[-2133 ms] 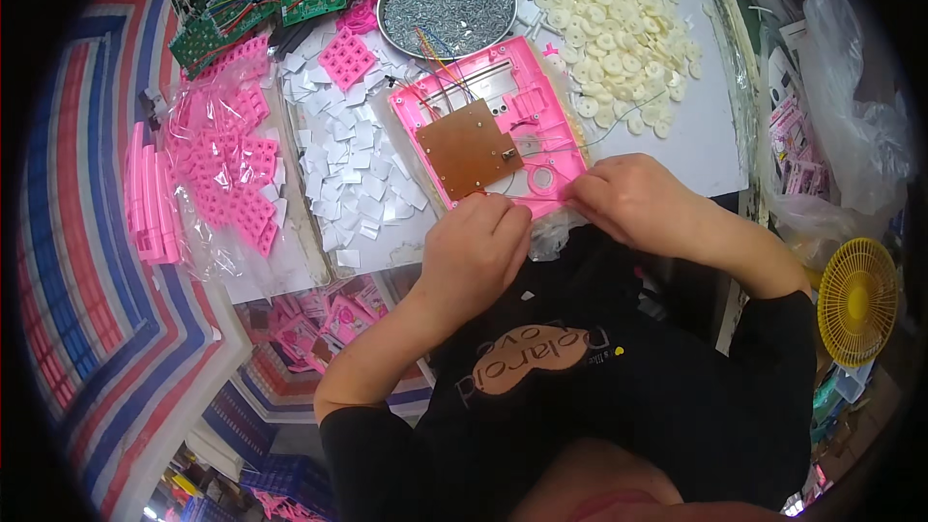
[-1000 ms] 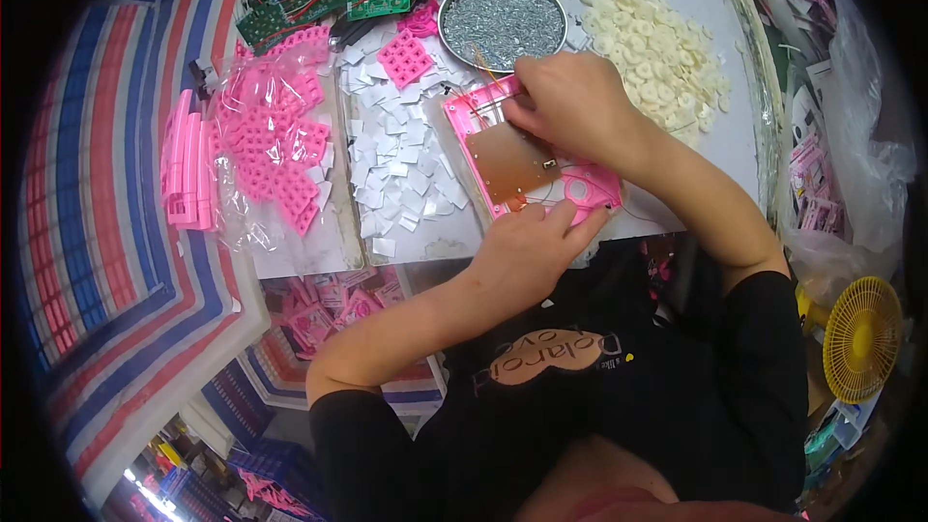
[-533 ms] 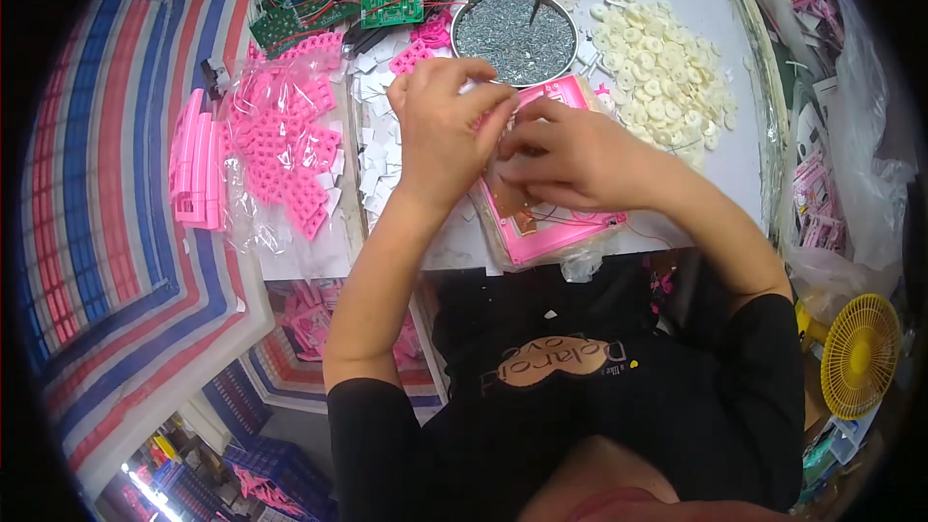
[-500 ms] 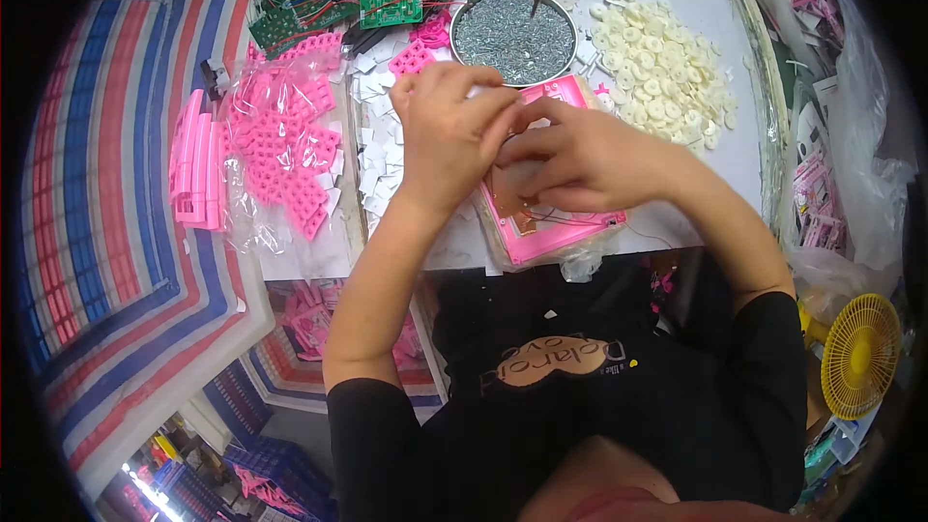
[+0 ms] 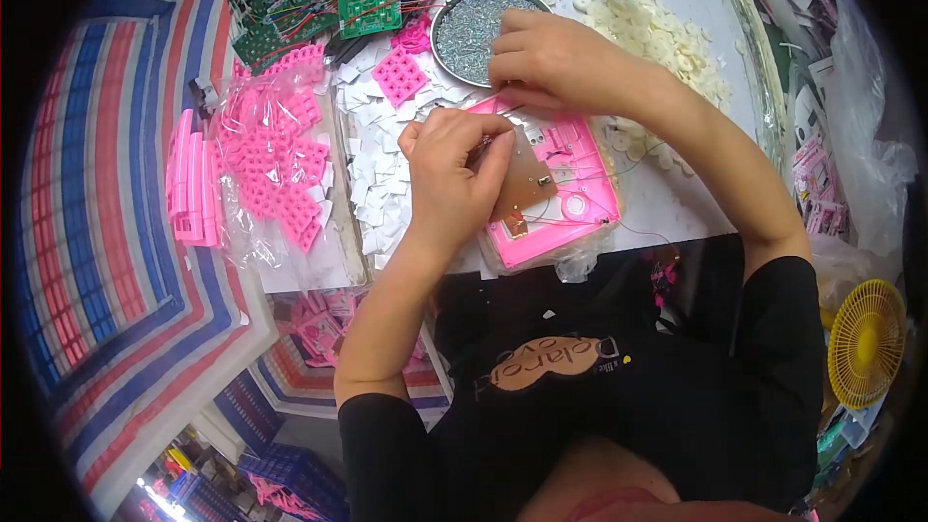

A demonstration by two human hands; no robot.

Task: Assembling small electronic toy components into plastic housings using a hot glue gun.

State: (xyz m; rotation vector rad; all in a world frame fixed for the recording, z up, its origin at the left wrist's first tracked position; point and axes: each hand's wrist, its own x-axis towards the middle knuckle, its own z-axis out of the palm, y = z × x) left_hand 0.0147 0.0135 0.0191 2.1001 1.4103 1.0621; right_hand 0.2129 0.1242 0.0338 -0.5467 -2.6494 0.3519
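Observation:
A pink plastic casing (image 5: 601, 208) lies open near the table's front edge, with thin wires and small parts inside. Tilted over its left side is a brown circuit board (image 5: 525, 186). My left hand (image 5: 449, 169) is closed on the board's upper left edge, thumb on top. My right hand (image 5: 556, 63) is beyond the casing, by the right rim of a round dish (image 5: 437, 50) of small metal screws (image 5: 474, 34). Its fingers are curled together; whatever is between them is hidden.
White disc-shaped parts (image 5: 667, 39) are heaped at the back right. Pink keypads (image 5: 280, 155) in clear plastic and small white pieces (image 5: 377, 174) lie to the left. Green circuit boards (image 5: 370, 8) with wires are piled at the back left. A yellow fan (image 5: 867, 343) stands at the right.
My right hand has moved from the casing up to the screw dish, uncovering the brown board. My left hand has lowered slightly onto the board's edge. The screwdriver tip above the dish no longer shows.

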